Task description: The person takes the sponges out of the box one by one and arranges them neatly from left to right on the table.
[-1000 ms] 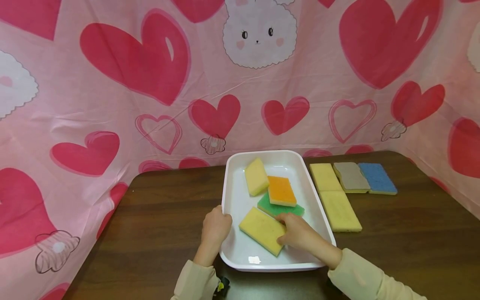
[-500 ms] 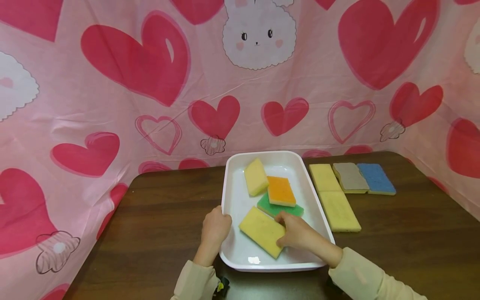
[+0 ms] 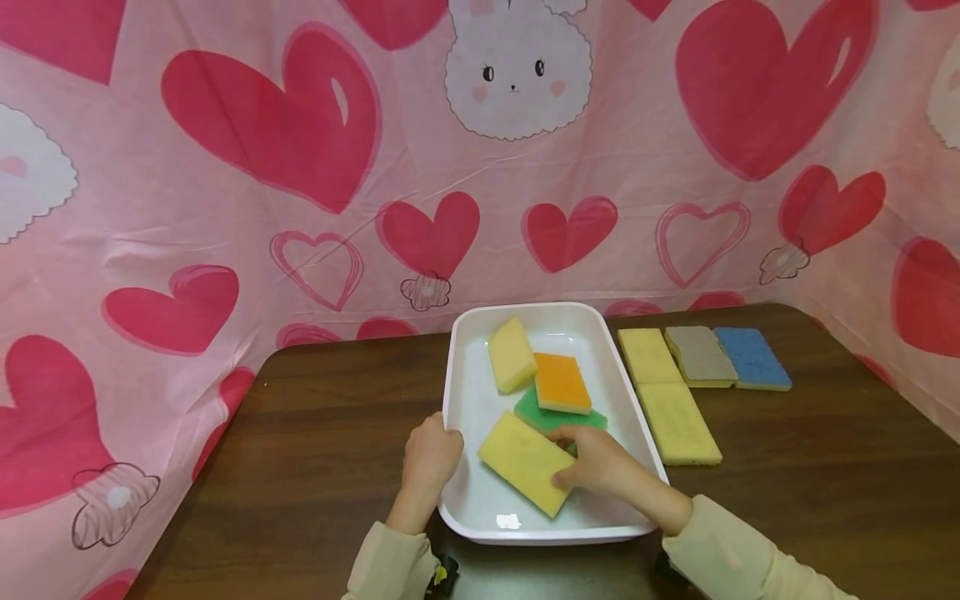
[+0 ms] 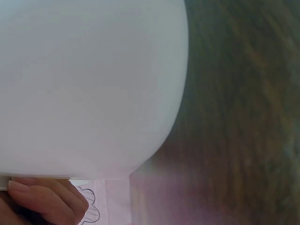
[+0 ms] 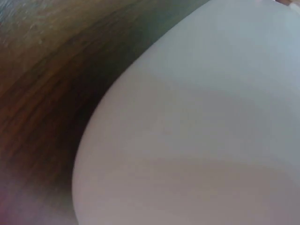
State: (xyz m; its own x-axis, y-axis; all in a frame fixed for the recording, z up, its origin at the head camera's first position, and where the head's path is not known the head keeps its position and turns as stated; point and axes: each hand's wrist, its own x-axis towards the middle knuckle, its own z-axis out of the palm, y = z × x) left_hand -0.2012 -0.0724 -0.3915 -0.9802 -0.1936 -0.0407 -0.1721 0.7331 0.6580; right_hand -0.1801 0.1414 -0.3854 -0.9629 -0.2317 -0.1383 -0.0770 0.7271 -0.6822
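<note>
A white tray (image 3: 468, 512) stands on the dark wood table, and its outer wall (image 4: 93, 93) fills most of the left wrist view. At its left rim my left hand (image 3: 432, 457) grips the edge with curled fingers. Inside, my right hand (image 3: 600, 467) pinches the right end of a yellow sponge (image 3: 525, 460) between thumb and fingers. Just behind that sponge lies a green sponge (image 3: 558, 417), partly covered by an orange sponge (image 3: 562, 383). A pale yellow sponge (image 3: 512, 354) leans at the back left of the tray. The right wrist view shows only tray wall and table.
Right of the tray, two yellow sponges lie end to end, the rear one (image 3: 649, 355) touching the front one (image 3: 678, 422). Beside them are a grey sponge (image 3: 701, 356) and a blue sponge (image 3: 753, 358). A pink heart-print cloth (image 3: 337, 167) hangs behind the table (image 3: 337, 417).
My right hand has shifted slightly right, and the yellow sponge in it has moved a little with it. The left hand and the other sponges have stayed in place.
</note>
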